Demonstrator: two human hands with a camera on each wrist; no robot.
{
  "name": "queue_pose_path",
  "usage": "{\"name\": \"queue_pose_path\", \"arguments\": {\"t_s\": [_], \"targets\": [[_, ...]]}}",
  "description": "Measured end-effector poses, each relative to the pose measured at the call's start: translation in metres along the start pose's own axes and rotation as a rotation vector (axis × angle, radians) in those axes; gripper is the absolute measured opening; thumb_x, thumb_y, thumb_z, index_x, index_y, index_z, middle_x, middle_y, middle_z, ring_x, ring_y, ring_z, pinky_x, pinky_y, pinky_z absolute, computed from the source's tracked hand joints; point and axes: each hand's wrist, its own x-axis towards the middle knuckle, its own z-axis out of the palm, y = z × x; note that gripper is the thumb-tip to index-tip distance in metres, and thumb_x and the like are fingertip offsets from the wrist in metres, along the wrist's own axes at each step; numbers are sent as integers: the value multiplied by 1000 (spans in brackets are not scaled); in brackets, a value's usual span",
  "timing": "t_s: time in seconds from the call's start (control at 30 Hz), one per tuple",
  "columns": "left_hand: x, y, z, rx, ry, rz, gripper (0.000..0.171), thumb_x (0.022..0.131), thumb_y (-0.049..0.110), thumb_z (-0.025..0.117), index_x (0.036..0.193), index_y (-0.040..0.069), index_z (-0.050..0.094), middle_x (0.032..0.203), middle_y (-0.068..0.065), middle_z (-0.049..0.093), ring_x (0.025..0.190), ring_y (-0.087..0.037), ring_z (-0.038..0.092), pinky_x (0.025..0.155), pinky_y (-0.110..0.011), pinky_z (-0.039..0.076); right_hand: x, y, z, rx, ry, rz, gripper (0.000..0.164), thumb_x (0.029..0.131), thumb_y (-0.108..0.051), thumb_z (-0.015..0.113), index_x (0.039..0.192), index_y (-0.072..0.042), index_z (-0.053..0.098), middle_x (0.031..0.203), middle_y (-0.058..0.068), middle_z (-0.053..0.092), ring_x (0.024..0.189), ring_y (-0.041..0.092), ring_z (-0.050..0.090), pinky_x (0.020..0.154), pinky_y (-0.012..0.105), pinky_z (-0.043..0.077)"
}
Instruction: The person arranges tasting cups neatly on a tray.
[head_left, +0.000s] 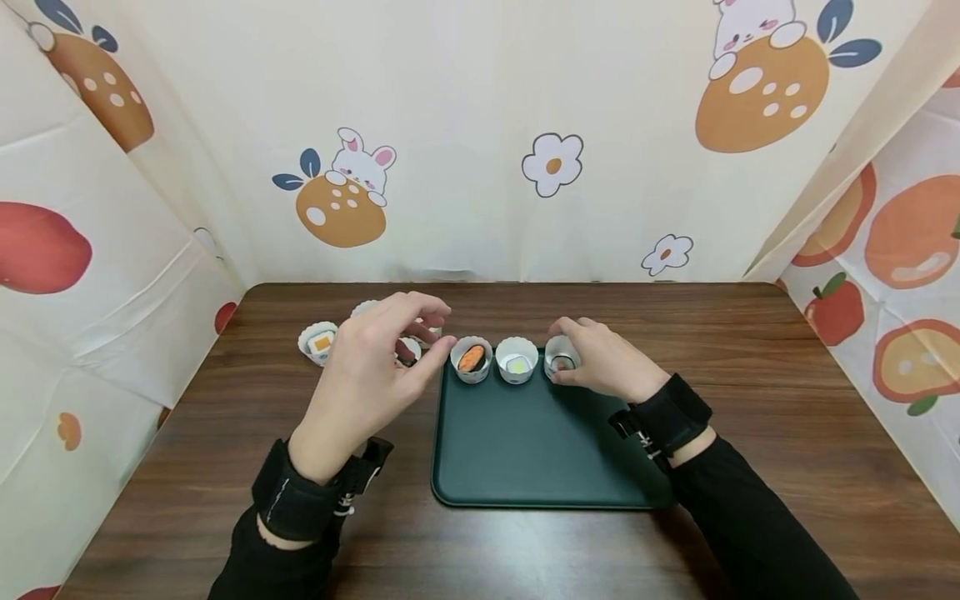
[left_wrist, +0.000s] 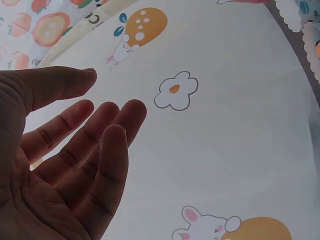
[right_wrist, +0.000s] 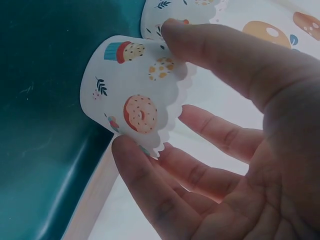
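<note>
My right hand (head_left: 606,360) holds a scalloped paper baking cup (right_wrist: 131,75) at the tray's far edge, thumb on one side and fingertip on the other. Inside that cup is a small round dark-edged piece. To its left on the green tray (head_left: 540,454) stand two more paper cups: the middle cup (head_left: 516,378) has a pale yellow-green piece, and the left cup (head_left: 470,379) a toy-like sushi piece (head_left: 471,358) with an orange top. My left hand (head_left: 367,358) hovers left of the tray, its relaxed fingers apart from the thumb, nothing between them.
Several more paper cups stand on the wooden table (head_left: 225,433) left of the tray, partly hidden by the left hand. One cup (head_left: 306,336) there has a white and orange piece. A printed curtain (head_left: 465,192) rises behind the table's far edge.
</note>
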Motion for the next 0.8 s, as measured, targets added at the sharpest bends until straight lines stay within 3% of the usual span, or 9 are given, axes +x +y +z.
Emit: {"name": "queue_pose_path", "arguments": {"t_s": [0.23, 0.53, 0.8], "targets": [[1, 1, 0, 5, -4, 1, 25, 92, 13, 84, 115, 13, 74, 105, 0, 78, 85, -10, 74, 66, -28, 60, -3, -2, -3, 22, 3, 5, 57, 92, -21, 85, 140, -3, 61, 116, 21, 66, 95, 28, 60, 76, 38, 52], [1, 1, 1, 14, -12, -10, 25, 93, 14, 84, 116, 13, 74, 106, 0, 78, 86, -11, 73, 66, -29, 60, -3, -3, -1, 35, -9, 19, 56, 94, -24, 83, 141, -4, 60, 119, 20, 66, 99, 30, 59, 78, 40, 52], [1, -1, 2, 13, -21, -11, 25, 93, 15, 84, 116, 13, 74, 106, 0, 78, 85, -12, 74, 66, -29, 59, -8, -3, -4, 45, 20, 3, 56, 96, -28, 82, 142, -4, 60, 129, 22, 66, 108, 33, 63, 90, 49, 56]]}}
